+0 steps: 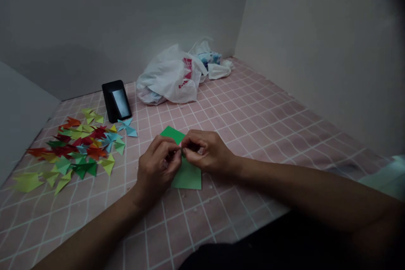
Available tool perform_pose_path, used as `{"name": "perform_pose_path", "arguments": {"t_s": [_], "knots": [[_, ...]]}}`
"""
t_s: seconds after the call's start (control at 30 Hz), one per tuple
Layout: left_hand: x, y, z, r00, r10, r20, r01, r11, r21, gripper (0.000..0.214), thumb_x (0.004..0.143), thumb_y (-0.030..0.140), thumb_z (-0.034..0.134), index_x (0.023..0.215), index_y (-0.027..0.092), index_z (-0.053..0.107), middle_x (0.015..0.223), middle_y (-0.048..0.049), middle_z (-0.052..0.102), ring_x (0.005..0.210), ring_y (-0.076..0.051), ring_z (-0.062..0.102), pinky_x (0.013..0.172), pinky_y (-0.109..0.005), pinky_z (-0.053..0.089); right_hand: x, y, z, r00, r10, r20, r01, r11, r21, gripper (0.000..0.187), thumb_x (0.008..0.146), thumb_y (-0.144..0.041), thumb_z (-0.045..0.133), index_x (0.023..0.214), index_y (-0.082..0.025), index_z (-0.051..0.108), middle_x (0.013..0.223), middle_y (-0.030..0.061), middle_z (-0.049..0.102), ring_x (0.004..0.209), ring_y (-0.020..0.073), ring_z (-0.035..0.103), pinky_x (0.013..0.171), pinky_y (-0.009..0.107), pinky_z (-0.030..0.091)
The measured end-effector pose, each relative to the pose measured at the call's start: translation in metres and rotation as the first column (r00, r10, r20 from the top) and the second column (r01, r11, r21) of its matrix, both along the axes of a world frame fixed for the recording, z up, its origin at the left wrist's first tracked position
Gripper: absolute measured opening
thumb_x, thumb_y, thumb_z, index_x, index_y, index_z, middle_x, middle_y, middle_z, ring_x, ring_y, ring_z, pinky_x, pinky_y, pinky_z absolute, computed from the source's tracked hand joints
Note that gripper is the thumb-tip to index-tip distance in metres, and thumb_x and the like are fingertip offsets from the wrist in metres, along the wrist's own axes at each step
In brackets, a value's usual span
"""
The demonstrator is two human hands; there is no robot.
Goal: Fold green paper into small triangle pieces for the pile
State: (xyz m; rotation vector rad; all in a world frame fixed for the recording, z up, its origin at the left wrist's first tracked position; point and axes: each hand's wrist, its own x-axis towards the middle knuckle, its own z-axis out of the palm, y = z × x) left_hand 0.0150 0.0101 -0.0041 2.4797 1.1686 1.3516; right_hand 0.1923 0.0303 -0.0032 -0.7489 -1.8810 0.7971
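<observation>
My left hand [160, 161] and my right hand [210, 152] meet fingertip to fingertip, each closed in a pinch. Between the fingertips shows a small dark green piece of paper [184, 152], mostly hidden by my fingers. Under the hands lies light green paper [189, 178], flat on the cloth. A brighter green paper corner [171, 132] sticks out behind my left hand. To the left, many folded paper cranes [82, 138] in red, orange, yellow, green and blue lie in a loose heap.
A pink checked cloth [240, 114] covers the surface. A black stand with a lit screen [117, 100] stands behind the cranes. At the back lie a white plastic bag [171, 74] and a blue-and-white packet [209, 57]. Pale walls [310, 50] enclose the back and sides.
</observation>
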Motion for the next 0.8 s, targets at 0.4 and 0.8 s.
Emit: {"name": "perform_pose_path", "arguments": {"t_s": [0.4, 0.8], "knots": [[-0.002, 0.000, 0.002, 0.985, 0.044, 0.167, -0.027, 0.994, -0.102, 0.014, 0.087, 0.006, 0.062, 0.085, 0.019, 0.060, 0.090, -0.0023, 0.062, 0.077, -0.012, 0.061, 0.060, -0.022, 0.052, -0.001, 0.002, 0.006, 0.985, -0.082, -0.154, 0.020, 0.930, -0.367, 0.005, 0.076, -0.018, 0.059, 0.071, -0.018, 0.057, 0.062, -0.0037, 0.056, 0.054, 0.0085, 0.052, 0.051, 0.021, 0.040], [-0.006, 0.003, -0.003, 0.914, 0.043, 0.404, 0.076, 0.959, -0.273, 0.014, 0.089, 0.008, 0.058, 0.084, 0.021, 0.057, 0.101, -0.0035, 0.068, 0.074, -0.012, 0.066, 0.057, -0.023, 0.053, -0.004, 0.009, 0.000, 0.864, -0.199, -0.463, -0.275, 0.584, -0.764, 0.008, 0.074, -0.016, 0.063, 0.073, -0.017, 0.056, 0.056, -0.0044, 0.060, 0.042, 0.0084, 0.056, 0.049, 0.022, 0.048]]}}
